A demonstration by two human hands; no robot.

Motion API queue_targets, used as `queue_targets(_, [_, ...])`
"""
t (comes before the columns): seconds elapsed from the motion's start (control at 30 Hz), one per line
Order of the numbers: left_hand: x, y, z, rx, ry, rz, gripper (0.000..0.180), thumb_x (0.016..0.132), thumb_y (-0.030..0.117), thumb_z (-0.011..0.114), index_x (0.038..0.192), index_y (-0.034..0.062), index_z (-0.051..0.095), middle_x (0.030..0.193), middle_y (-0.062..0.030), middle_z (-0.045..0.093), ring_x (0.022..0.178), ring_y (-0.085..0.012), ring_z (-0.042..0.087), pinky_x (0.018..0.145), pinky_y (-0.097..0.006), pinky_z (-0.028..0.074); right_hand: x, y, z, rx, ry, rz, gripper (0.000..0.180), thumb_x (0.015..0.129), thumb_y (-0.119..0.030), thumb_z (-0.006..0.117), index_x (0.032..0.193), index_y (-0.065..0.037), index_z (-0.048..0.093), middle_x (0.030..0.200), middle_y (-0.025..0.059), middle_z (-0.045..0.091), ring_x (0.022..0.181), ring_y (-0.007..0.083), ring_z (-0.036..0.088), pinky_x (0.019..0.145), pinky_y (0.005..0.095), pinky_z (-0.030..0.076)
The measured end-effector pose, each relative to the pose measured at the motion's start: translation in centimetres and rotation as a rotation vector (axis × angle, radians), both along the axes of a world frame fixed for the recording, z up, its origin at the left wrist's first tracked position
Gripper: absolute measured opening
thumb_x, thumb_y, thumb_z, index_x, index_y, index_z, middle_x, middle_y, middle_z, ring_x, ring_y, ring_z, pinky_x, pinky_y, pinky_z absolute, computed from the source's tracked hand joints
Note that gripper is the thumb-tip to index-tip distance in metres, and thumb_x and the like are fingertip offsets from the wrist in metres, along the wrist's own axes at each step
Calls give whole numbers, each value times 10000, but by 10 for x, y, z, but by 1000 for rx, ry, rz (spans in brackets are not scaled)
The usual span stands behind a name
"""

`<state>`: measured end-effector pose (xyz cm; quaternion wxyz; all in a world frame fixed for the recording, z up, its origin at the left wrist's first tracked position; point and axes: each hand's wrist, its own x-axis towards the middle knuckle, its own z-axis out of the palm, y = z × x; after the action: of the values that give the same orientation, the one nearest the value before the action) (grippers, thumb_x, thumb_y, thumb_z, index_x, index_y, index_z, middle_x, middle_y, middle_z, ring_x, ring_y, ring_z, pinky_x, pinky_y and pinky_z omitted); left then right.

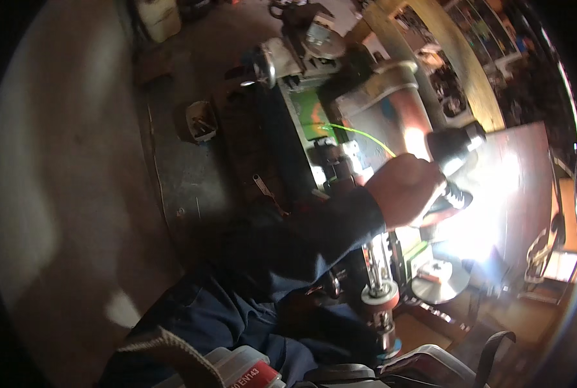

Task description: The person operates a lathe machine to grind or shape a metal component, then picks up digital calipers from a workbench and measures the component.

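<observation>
My left hand (411,191), in a dark blue sleeve, reaches over a lathe-like machine (366,97). Its fingers are closed beside a black lamp-like fitting (453,145). A dark ribbed piece (456,197) shows at the fingertips; glare hides what the hand grips. A yellow-green wire (363,134) runs from the machine's green bed to the hand. Below the forearm are bright metal rods and a round, reddish-rimmed part (380,294). A deeply shadowed shape (296,312) near my lap may be my right hand; its fingers cannot be made out.
Strong light glares off an upright panel (534,161) at the right. A metal disc (440,284) lies near it. A handwheel (266,66) stands at the machine's far end. A small box (201,121) and a spanner (262,186) lie to the left. My respirator (243,370) fills the lower edge.
</observation>
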<state>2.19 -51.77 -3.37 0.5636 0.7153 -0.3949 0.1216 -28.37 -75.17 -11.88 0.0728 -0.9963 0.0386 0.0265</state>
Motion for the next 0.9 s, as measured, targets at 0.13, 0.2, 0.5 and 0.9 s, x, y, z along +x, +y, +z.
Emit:
queue_targets(0.13, [-11, -2, -8, -79, 84, -80, 260, 821, 84, 681, 1041, -12, 582, 988, -196, 638, 895, -357, 630, 799, -392, 506, -11, 11, -13, 70, -133, -97, 202, 880, -144, 528, 1026, -41, 623, 1040, 135, 569, 989, 280, 549, 833, 385, 452])
queue_targets(0.2, [-22, -26, -16, -264, 208, -214, 154, 856, 65, 605, 991, -8, 585, 897, -217, 623, 834, -388, 602, 734, -431, 477, -50, 9, -10, 45, -158, -264, 206, 883, -145, 525, 1032, -40, 622, 1049, 138, 568, 997, 282, 547, 839, 386, 451])
queue_targets(0.5, [-67, -44, -13, -454, 967, -538, 149, 958, 7, 458, 1093, 31, 517, 807, -2, 519, 690, -75, 463, 631, -234, 408, -210, 6, -40, 7, -281, -843, 224, 899, -148, 512, 1062, -35, 616, 1091, 151, 565, 1036, 291, 542, 865, 392, 446])
queue_targets(0.9, [-85, -50, 4, -180, 826, -537, 119, 960, 35, 518, 1077, 37, 539, 822, -13, 560, 696, -86, 539, 667, -248, 469, -351, -10, -106, -41, -293, -1256, 247, 920, -152, 495, 1101, -27, 607, 1145, 168, 562, 1088, 304, 534, 900, 400, 439])
